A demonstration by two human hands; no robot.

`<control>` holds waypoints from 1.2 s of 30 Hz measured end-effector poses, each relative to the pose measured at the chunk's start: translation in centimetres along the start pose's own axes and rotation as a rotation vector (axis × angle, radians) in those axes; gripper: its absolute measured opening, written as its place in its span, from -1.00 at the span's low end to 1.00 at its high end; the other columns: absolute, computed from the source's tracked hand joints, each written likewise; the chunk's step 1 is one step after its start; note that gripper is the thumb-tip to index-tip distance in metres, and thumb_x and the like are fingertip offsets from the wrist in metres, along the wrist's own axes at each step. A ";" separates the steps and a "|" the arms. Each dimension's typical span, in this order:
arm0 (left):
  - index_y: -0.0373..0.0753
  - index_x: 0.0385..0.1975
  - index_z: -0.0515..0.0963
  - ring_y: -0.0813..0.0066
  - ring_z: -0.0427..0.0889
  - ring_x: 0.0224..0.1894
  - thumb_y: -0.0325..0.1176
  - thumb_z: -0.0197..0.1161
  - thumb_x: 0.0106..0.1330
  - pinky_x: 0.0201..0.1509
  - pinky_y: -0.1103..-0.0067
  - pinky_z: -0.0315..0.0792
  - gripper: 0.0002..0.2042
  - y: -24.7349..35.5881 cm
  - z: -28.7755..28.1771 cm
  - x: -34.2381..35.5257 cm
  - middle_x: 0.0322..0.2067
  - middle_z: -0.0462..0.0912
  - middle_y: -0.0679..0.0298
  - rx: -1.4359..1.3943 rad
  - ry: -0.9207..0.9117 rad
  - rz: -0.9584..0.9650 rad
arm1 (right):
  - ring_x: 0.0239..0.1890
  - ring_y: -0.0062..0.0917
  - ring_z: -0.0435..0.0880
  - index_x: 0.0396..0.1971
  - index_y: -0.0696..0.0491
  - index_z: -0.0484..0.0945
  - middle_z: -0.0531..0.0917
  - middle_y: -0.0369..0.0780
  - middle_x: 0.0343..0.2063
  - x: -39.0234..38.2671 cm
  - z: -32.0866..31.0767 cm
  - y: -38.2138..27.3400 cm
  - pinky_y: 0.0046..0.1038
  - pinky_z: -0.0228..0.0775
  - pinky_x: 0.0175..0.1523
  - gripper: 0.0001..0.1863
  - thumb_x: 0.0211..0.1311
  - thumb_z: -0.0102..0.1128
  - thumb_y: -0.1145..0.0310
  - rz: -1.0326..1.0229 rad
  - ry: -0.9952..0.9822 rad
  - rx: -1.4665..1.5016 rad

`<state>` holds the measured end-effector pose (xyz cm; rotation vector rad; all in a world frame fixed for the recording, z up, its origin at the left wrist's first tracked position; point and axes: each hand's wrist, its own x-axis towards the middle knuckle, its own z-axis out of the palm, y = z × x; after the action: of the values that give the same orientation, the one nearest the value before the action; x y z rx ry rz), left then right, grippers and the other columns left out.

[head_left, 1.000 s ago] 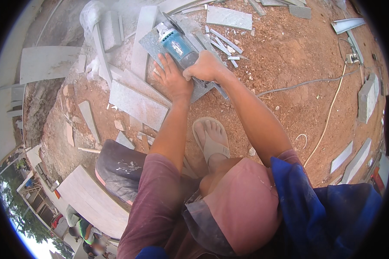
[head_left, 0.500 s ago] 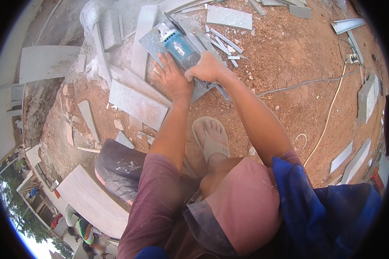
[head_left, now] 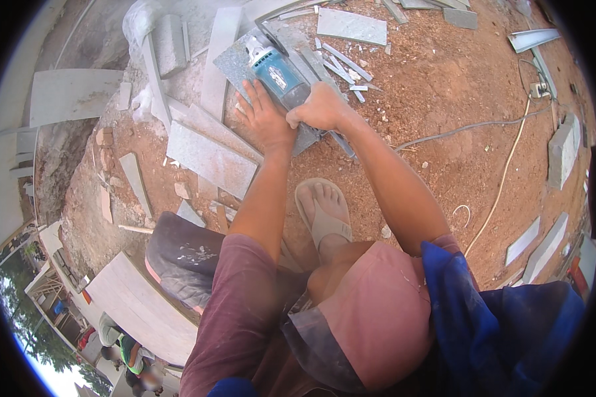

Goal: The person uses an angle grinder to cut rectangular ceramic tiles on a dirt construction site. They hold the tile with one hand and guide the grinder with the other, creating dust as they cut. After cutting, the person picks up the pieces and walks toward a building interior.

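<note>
A teal angle grinder with a dark disc guard at its far end lies over a grey stone tile. My right hand is wrapped round the rear of its body. My left hand rests flat with fingers spread, pressed on the tile just left of the grinder. The disc's edge is partly hidden by the guard, and pale dust hangs beyond it. More stone strips lie beneath the tile, and my right hand hides part of them.
Several cut slabs and thin offcuts lie around on reddish dirt. My sandalled foot stands close to the work. A cable runs to the right toward a socket box. At lower left, people are in the distance.
The grinder and my right hand have shifted slightly to the right. My left hand stays in place on the tile.
</note>
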<state>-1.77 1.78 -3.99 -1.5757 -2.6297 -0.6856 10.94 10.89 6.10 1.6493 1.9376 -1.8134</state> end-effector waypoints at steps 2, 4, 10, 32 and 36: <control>-0.35 0.55 0.18 -0.34 0.01 0.60 -0.24 0.29 0.29 0.62 -0.15 -0.19 -0.19 0.5 -0.4 -0.1 0.60 0.08 -0.09 -0.046 -0.008 -0.004 | -0.38 -0.32 0.73 -0.43 0.41 0.66 0.73 0.00 -0.46 -0.1 -0.3 -0.3 -0.36 0.57 -0.24 -0.46 -0.39 0.55 0.25 0.002 0.004 0.003; -0.35 0.55 0.18 -0.34 0.01 0.60 -0.22 0.30 0.28 0.62 -0.16 -0.20 -0.18 0.5 -0.6 -0.1 0.59 0.08 -0.10 -0.055 -0.010 -0.005 | -0.36 -0.31 0.73 -0.42 0.43 0.66 0.73 0.01 -0.45 -0.1 -0.3 -0.5 -0.36 0.57 -0.24 -0.44 -0.39 0.55 0.25 -0.008 0.008 0.015; -0.35 0.54 0.19 -0.33 0.03 0.60 -0.26 0.27 0.30 0.62 -0.16 -0.18 -0.22 0.4 -0.5 -0.2 0.59 0.10 -0.09 -0.042 0.000 -0.001 | -0.31 -0.31 0.75 -0.36 0.46 0.65 0.74 0.03 -0.40 -0.3 -0.3 -0.6 -0.36 0.58 -0.21 -0.40 -0.39 0.56 0.25 -0.009 0.028 0.013; -0.28 0.53 0.24 -0.29 0.07 0.59 -0.40 0.14 0.39 0.62 -0.12 -0.13 -0.34 0.2 0.2 -0.1 0.59 0.15 -0.02 -0.031 0.059 -0.010 | -0.39 -0.23 0.75 -0.56 0.39 0.66 0.74 0.08 -0.47 0.1 0.3 1.1 -0.33 0.58 -0.25 -0.54 -0.39 0.52 0.25 -0.035 0.029 0.044; -0.26 0.53 0.24 -0.28 0.08 0.59 -0.43 0.14 0.39 0.62 -0.11 -0.12 -0.34 0.3 0.3 -0.1 0.59 0.15 0.00 -0.034 0.062 -0.016 | -0.36 -0.21 0.77 -0.51 0.40 0.67 0.74 0.10 -0.45 -0.3 0.4 1.4 -0.32 0.59 -0.22 -0.50 -0.38 0.53 0.23 -0.032 0.044 0.046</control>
<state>-1.46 1.92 -4.15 -1.5175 -2.6035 -0.7712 11.74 10.05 5.15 1.6953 1.9664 -1.8620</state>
